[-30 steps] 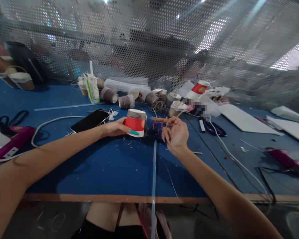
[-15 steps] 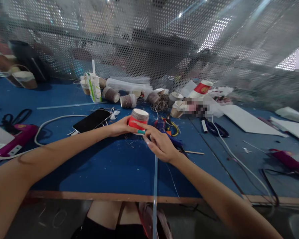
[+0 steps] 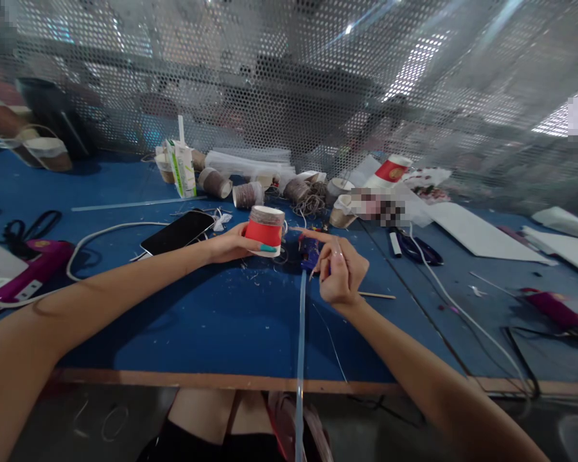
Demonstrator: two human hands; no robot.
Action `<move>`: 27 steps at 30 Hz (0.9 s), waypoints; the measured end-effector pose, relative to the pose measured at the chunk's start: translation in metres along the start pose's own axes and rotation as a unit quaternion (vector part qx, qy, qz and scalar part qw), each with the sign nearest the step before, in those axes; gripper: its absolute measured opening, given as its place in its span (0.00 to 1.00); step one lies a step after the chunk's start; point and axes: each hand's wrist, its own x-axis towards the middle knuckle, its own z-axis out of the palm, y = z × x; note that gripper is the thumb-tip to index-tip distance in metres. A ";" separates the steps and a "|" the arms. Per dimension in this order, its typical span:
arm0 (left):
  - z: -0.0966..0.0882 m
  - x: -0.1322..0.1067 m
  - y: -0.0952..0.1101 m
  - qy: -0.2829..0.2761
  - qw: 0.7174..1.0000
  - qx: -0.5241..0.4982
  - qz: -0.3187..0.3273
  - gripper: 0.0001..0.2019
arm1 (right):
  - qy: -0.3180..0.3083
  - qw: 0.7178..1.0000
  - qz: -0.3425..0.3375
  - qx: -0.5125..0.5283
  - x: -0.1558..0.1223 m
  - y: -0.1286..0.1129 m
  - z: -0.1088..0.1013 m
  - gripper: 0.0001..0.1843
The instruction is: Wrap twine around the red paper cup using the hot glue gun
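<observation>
My left hand (image 3: 234, 244) is wrapped round a paper cup (image 3: 264, 239), red in the middle and white at its base, with grey-brown twine wound round its upper part. The cup is tipped a little, slightly above the blue table. To its right, apart from it, is my right hand (image 3: 341, 266), with the index finger pointing toward the cup and the other fingers curled in. Whatever those curled fingers hold, if anything, is hidden. Just behind them lies a blue glue gun (image 3: 309, 250), partly covered, with a long clear glue stick (image 3: 300, 333) running over the table edge.
Left of the cup lies a black phone (image 3: 178, 232). Twine-wrapped cups (image 3: 248, 195), a drink carton (image 3: 181, 168) and tangled twine (image 3: 312, 199) line the back by the perforated metal screen (image 3: 279, 96). Purple power strips (image 3: 33, 269) and white cables lie at both sides.
My right hand has moved off the cup to the right, its fingers curling. The cup, still in my left hand, has shifted slightly left and turned.
</observation>
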 end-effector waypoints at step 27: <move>-0.003 0.002 0.000 0.052 0.998 0.012 0.036 0.27 | -0.018 0.999 -0.002 0.026 0.003 -0.006 0.006 0.20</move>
